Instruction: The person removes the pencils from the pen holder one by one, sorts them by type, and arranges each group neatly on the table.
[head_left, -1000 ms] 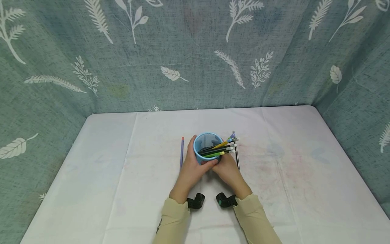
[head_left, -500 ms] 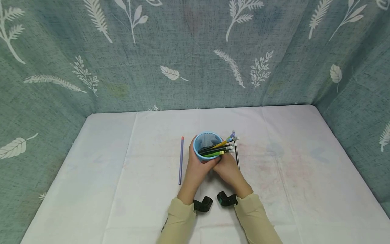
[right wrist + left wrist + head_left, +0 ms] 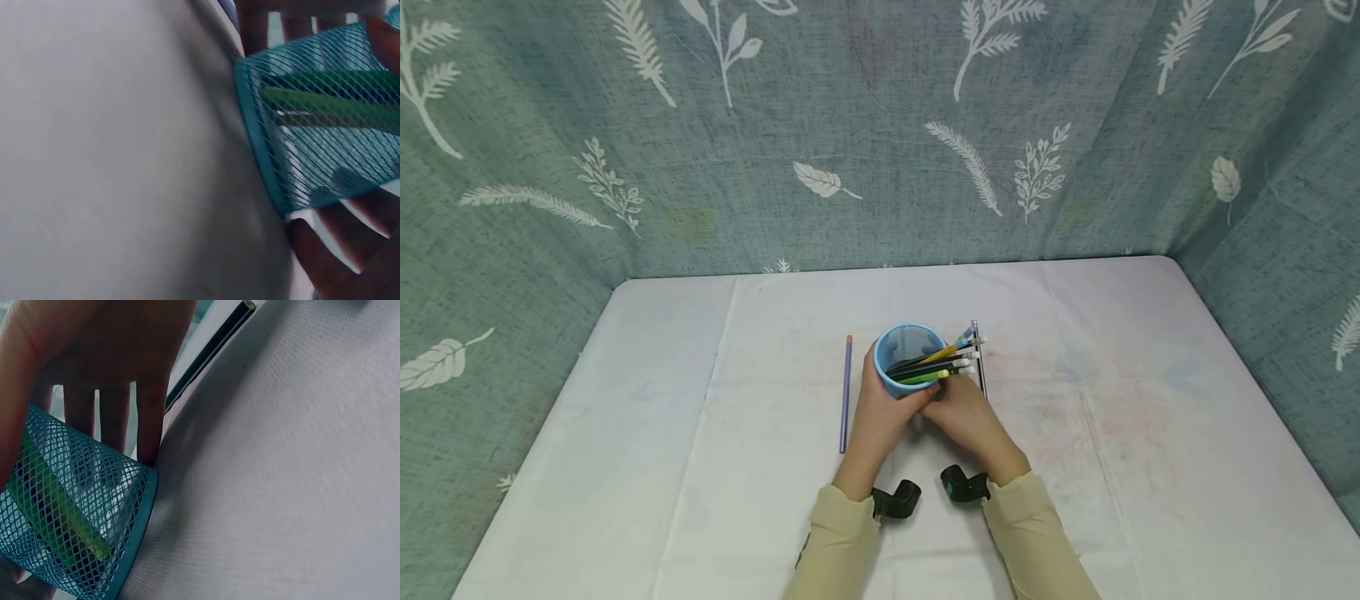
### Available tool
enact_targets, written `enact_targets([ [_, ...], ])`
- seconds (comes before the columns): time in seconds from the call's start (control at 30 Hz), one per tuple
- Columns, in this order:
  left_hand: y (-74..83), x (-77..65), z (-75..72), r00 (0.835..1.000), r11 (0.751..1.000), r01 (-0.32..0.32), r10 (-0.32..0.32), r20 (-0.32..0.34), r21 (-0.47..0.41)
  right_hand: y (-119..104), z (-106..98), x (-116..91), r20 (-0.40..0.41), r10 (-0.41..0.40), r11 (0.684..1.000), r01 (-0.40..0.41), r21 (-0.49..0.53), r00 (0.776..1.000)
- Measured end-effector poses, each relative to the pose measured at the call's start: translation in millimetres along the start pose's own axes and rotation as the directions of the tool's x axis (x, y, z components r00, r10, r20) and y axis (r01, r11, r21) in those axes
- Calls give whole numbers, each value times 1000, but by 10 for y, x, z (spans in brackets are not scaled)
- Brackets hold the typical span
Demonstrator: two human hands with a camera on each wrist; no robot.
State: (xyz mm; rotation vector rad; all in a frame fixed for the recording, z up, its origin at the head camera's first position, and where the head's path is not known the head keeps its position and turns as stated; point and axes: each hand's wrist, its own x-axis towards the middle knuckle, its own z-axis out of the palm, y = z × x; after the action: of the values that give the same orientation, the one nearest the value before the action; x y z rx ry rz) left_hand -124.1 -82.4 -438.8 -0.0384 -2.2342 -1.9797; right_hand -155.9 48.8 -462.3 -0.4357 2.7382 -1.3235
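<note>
A blue mesh pen holder (image 3: 912,333) is gripped between both hands around its sides. My left hand (image 3: 880,417) wraps its left side, its thumb lying across the front; in the left wrist view the fingers (image 3: 150,419) spread along the mesh. My right hand (image 3: 967,419) holds the right side, partly covered by pencils in the head view. Several pencils (image 3: 934,363), black, green and yellow, lean to the right out of the holder. Both wrist views show the holder's bottom rim (image 3: 257,140) close over the white cloth.
A purple pencil (image 3: 846,396) with a reddish end lies on the white-covered table (image 3: 760,467) left of the hands. A dark pencil (image 3: 982,379) lies to the right, partly behind the right hand. A green leaf-patterned curtain (image 3: 880,233) surrounds the table's back and sides.
My left wrist has shifted right, uncovering the full purple pencil. The right wrist has moved slightly rightward. The pen holder stays nearly in place, held by both hands.
</note>
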Motion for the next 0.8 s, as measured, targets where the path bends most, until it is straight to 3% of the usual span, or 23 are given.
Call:
enact_targets([
  [0.2, -11, -7, -3, 999, 999, 35, -35, 4, 21, 3, -123, -32, 82, 13, 1000, -11, -19, 997],
  [0.53, -8, -10, -14, 998, 996, 60, -60, -2, 59, 26, -193, -50, 100, 23, 999, -20, -27, 995],
  [0.8, -4, -11, -6, 999, 996, 41, -42, 4, 85, 90, -324, -77, 118, -1, 992, -14, 122, 993],
])
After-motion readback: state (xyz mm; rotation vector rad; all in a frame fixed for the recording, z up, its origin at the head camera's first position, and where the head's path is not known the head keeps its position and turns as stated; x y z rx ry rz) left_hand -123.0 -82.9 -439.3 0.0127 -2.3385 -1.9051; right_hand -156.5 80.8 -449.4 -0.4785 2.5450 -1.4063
